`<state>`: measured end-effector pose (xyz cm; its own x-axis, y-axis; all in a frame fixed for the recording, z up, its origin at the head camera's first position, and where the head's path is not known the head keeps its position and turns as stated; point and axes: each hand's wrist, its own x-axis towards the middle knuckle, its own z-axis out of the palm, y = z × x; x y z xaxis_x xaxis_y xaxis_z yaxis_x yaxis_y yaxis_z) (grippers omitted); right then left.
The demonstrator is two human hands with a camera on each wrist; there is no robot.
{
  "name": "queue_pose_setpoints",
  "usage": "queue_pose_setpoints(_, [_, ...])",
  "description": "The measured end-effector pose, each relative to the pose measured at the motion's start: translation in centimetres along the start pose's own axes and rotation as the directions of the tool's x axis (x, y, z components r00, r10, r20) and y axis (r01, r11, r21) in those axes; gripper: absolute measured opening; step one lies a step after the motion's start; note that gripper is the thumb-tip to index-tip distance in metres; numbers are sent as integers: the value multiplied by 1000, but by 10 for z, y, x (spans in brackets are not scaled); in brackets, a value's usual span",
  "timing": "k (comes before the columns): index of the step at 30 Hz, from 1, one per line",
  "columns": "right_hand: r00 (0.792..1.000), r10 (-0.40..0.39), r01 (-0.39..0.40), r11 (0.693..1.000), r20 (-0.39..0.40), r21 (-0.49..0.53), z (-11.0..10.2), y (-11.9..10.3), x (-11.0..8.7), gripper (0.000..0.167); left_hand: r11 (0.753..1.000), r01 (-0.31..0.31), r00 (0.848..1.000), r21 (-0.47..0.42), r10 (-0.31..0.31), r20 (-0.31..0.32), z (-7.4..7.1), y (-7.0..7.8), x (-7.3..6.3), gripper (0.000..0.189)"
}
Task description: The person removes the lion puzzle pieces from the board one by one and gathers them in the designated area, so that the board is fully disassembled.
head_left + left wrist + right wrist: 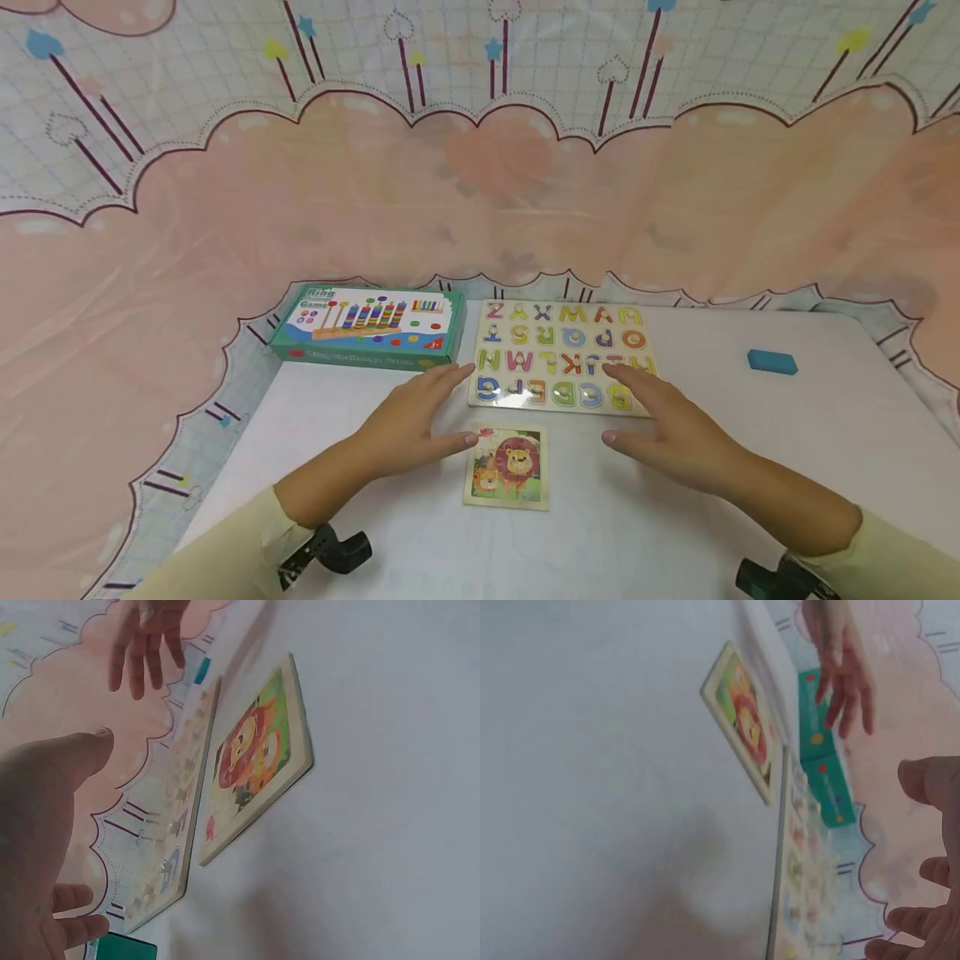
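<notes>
My left hand (416, 421) hovers over the table with fingers extended and thumb apart, holding nothing. Its thumb tip overlaps the left edge of a small square lion jigsaw puzzle (507, 468) in the head view. My right hand (678, 429) is held likewise on the other side, palm inward, also holding nothing. Its fingertips overlap the right part of a wooden alphabet peg board (555, 402), whose colored letters have small knobs. In the left wrist view the lion puzzle (251, 750) lies flat beside the alphabet board (196, 787).
A green Ring Challenge Game box (367, 327) lies at the back left, next to the alphabet board. Farther right on the white table (750, 433) is a teal block (772, 362). A pink patterned cloth (525, 200) hangs behind the table.
</notes>
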<state>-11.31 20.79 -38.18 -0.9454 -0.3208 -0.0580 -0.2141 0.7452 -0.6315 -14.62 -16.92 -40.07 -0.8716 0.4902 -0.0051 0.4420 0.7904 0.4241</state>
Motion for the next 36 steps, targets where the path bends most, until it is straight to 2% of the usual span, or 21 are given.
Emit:
queue_pose_setpoints(7, [999, -52, 52, 997, -16, 65, 16, -7, 1, 76, 992, 34, 999, -123, -38, -26, 19, -1, -21, 81])
queue_pose_setpoints(11, [996, -89, 90, 975, -15, 201, 29, -10, 4, 65, 975, 54, 997, -217, -65, -44, 35, 2, -33, 64])
queue_pose_setpoints(14, [996, -87, 85, 956, -5, 282, 41, -16, 7, 61, 968, 52, 996, -244, -68, -61, 48, 5, -42, 57])
queue_pose_setpoints(18, [995, -99, 98, 951, -10, 294, 60, -25, 13, 55, 979, 34, 993, -201, -56, -102, 61, 8, -48, 55])
queue_pose_setpoints(25, [968, -239, 249, 929, -70, 275, 96, -35, 33, 38, 992, 27, 985, -125, -47, -163, 76, 11, -49, 53])
queue_pose_setpoints(30, [977, -198, 213, 933, -79, 290, 114, -43, 47, 32, 998, 24, 989, -52, -31, -148, 80, 12, -49, 59])
queue_pose_setpoints(36, [979, -176, 194, 955, -101, 223, 123, -51, 58, 25, 999, 34, 994, 6, -33, -108, 81, 13, -50, 69])
